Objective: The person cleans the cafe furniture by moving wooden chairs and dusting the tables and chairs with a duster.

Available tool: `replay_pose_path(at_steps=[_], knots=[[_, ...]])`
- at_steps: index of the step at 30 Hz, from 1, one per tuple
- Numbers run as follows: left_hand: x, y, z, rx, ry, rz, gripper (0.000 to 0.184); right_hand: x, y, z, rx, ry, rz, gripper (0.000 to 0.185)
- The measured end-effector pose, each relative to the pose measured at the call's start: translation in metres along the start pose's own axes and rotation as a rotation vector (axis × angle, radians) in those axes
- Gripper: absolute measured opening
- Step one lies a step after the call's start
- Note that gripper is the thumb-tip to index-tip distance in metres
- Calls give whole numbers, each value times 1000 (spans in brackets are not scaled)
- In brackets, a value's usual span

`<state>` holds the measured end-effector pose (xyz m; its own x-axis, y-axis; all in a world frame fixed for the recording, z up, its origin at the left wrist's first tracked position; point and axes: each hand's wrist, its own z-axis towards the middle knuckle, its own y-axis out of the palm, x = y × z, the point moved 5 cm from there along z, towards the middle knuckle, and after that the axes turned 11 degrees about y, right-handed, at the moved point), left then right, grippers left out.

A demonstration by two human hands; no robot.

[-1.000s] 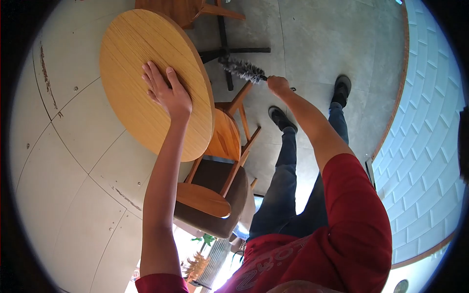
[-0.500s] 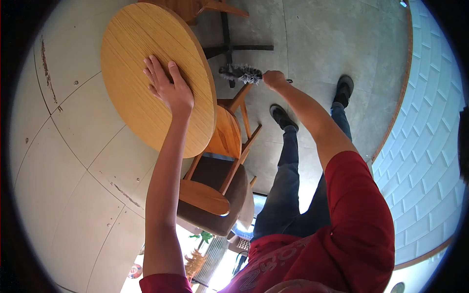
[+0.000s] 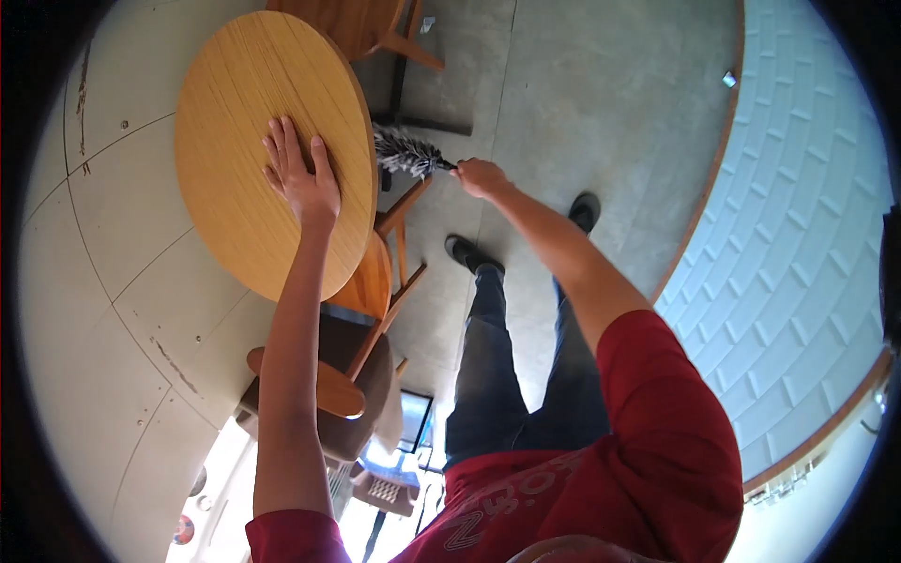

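With left hand (image 3: 308, 190) spread flat on round table (image 3: 235, 220), gripping duster (image 3: 408, 153) in curled right hand (image 3: 479, 177), holding it just beside the table's edge, near chair (image 3: 373, 279); apparently dusting around black table base (image 3: 436, 125), calling for careful angling past the chair's frame without snagging

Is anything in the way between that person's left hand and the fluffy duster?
Yes, the round tabletop. The left hand rests on top of it, while the duster, held in the right hand, is past its edge, its far tip apparently hidden behind the rim.
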<state>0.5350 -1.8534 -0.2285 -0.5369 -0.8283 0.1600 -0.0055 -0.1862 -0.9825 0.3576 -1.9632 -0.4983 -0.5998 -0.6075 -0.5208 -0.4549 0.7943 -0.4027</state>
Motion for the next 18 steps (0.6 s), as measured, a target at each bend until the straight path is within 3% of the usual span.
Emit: replay_pose_path(at_steps=[6, 8, 11, 16, 18], knots=[[0, -9, 1, 10, -22, 46, 60, -29, -36, -15, -23, -41, -58, 41], [1, -12, 2, 5, 1, 71, 60, -35, -60, -53, -89, -142, 110, 44], [-1, -20, 1, 16, -40, 65, 60, -18, -73, -69, 60, -212, -36, 47], [-4, -39, 7, -2, -113, 9, 62, -9, -135, -103, 38, -31, -338, 48], [-4, -47, 10, -34, -90, -42, 64, -2, -167, -116, 62, -106, -305, 47]])
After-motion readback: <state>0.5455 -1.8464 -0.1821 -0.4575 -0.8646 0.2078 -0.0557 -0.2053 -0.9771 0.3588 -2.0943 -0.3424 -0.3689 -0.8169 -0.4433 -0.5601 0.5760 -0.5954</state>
